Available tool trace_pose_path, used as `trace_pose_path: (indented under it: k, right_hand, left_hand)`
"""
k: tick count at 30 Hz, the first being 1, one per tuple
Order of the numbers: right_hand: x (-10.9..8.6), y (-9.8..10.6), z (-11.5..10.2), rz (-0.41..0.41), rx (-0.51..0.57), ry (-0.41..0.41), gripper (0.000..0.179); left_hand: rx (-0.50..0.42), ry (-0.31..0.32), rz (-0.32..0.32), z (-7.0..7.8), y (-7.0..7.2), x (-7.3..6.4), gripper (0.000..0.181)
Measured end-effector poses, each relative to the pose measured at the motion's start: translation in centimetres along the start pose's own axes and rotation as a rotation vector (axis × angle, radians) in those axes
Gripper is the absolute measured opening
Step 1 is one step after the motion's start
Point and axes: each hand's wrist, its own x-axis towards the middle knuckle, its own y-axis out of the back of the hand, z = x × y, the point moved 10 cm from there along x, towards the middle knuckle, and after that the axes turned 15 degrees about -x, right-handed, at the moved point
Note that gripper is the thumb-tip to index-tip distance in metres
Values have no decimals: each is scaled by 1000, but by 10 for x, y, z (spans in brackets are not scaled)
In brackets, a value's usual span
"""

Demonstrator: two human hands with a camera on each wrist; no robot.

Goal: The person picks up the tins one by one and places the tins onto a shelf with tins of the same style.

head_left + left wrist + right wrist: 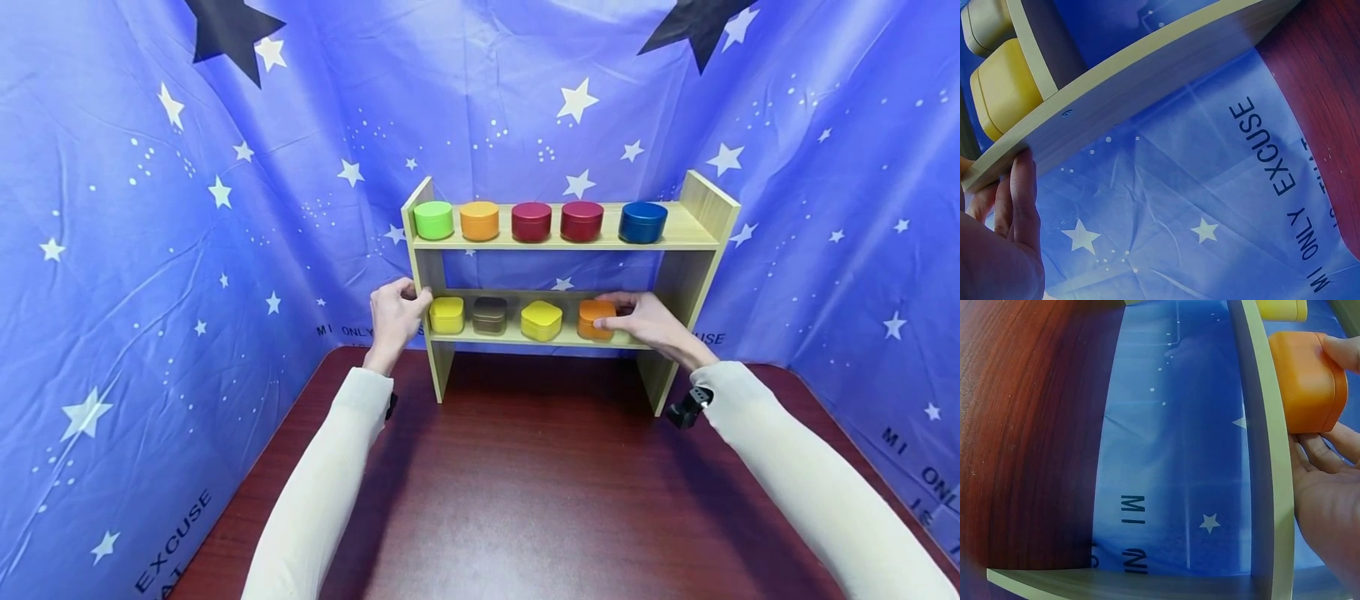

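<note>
My right hand (647, 321) pinches an orange square tin (596, 320) at the right of the lower shelf. In the right wrist view its thumb lies on the lid side of this orange tin (1310, 381), with the fingers behind and below. My left hand (397, 317) holds the left side panel of the wooden rack (435, 367). Fingers (1024, 194) press the panel's outer face in the left wrist view, and the thumb is mostly cut off there. Beside that panel sits a yellow square tin (447, 317), then a brown one (490, 316) and a yellow pentagonal one (542, 322).
On the upper shelf stand round tins: green (433, 221), orange (479, 222), two dark red (531, 222) and blue (642, 222). The rack stands at the back of a dark red table (525, 483). A blue star-print curtain (187, 292) surrounds it.
</note>
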Motion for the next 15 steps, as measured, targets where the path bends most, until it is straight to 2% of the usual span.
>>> trace_pose_path:
  k: [15]
  right_hand:
    - [-7, 2, -7, -16, 11, 23, 62]
  left_hand:
    - [12, -10, 2, 2, 0, -1, 23]
